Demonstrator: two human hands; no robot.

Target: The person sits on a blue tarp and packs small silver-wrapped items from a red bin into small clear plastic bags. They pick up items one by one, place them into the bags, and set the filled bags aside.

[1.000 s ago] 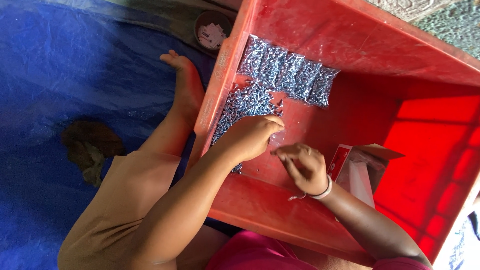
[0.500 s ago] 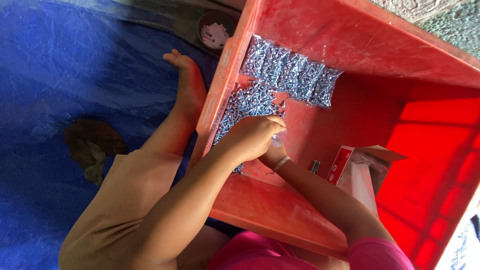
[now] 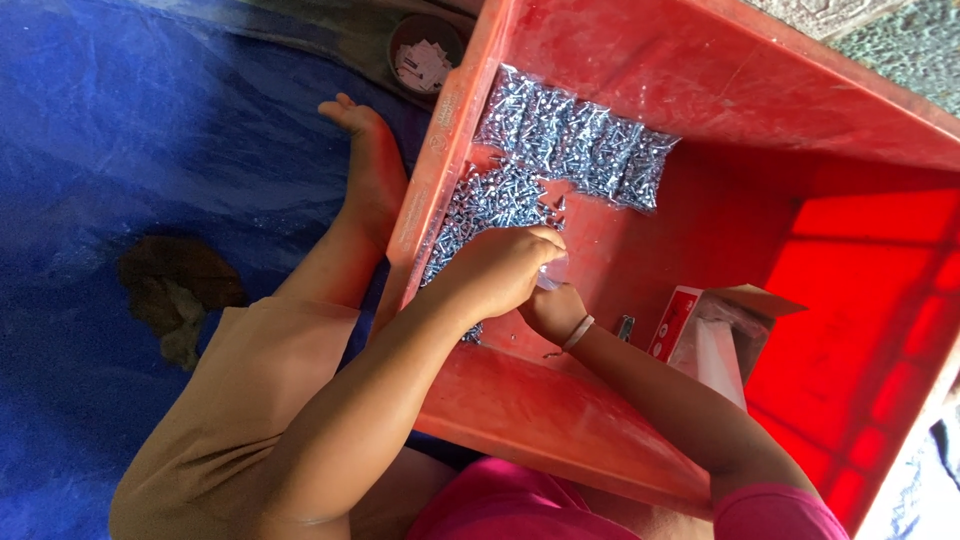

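A heap of loose silver screws point(image 3: 490, 200) lies in the near-left corner of a red plastic crate point(image 3: 560, 420). My left hand point(image 3: 500, 265) hovers over the heap, fingers curled around a small clear plastic bag point(image 3: 553, 274). Just below and partly behind it is my right hand point(image 3: 553, 312), with a thin bracelet on the wrist. It presses against the bag, and its fingers are hidden. Several clear packets filled with screws point(image 3: 575, 140) lie in a row along the crate's far wall.
An open red-and-white cardboard box point(image 3: 705, 325) stands inside the crate to the right of my hands, with a small metal piece point(image 3: 625, 326) beside it. My bare leg and foot point(image 3: 370, 170) rest on a blue tarp point(image 3: 130, 130). A small round bowl point(image 3: 423, 55) sits beyond the foot.
My right hand moved left from beside the cardboard box and tucked in under my left hand. My left hand stayed over the screw heap.
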